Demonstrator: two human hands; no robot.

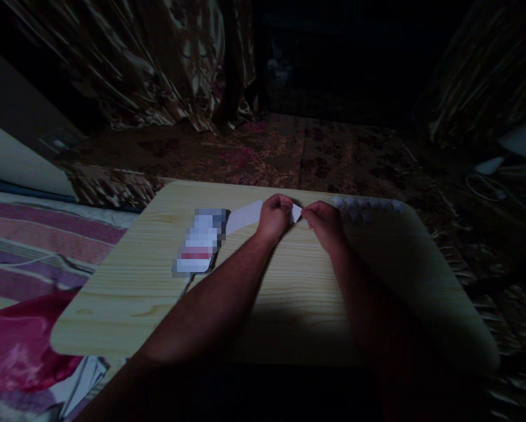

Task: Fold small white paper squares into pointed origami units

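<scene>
Near the back of a light wooden table [298,275], my left hand [274,218] is closed on a small white piece of paper [296,213]. The fingertips of my right hand [322,218] pinch the right edge of that same paper. To the left of my left hand lies a flat white paper strip [244,217], its right end reaching behind the hand. Just beyond my right hand, several small folded white paper pieces [368,203] sit in rows along the table's back edge.
A phone [201,241], its screen blurred out, lies left of my hands with a cable at its lower end. Patterned curtains [187,58] hang behind. Left of the table are striped bedding [38,246] and a shiny pink cloth [29,340]. A white lamp-like object [524,140] stands at right.
</scene>
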